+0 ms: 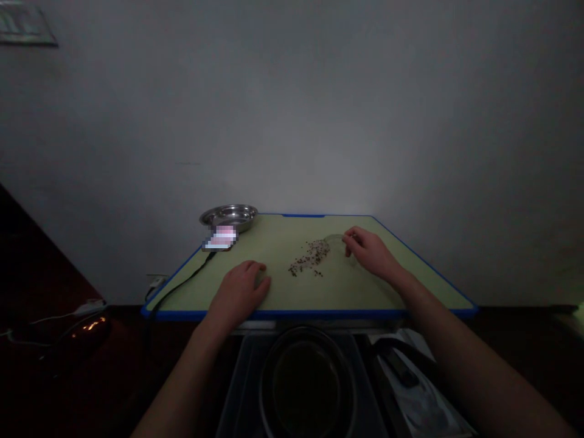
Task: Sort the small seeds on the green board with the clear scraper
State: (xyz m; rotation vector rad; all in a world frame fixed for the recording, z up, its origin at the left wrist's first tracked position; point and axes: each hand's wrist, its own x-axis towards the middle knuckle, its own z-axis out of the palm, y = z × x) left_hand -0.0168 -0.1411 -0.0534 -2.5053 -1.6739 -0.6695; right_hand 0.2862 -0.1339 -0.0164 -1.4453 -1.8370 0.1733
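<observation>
Evidently, the work is standing at an unfinished stage: a loose scatter of small dark and whitish bits (310,258) is lying on the pale green, blue-edged table (283,298), mixed and ungathered around its middle. How much is already done is staying unclear, since the inside of the round, shiny steel bowl (230,210) at the far left is not showing well enough to tell its contents. The right hand (360,243) is reaching in from the right, its thumb and fingers pinching a thin, pale, curved strip (335,236) whose other end is meeting the scatter. The left hand (241,286) is resting palm down near the front edge, fingers loosely curving, thumb standing apart, and gripping nothing visible.
</observation>
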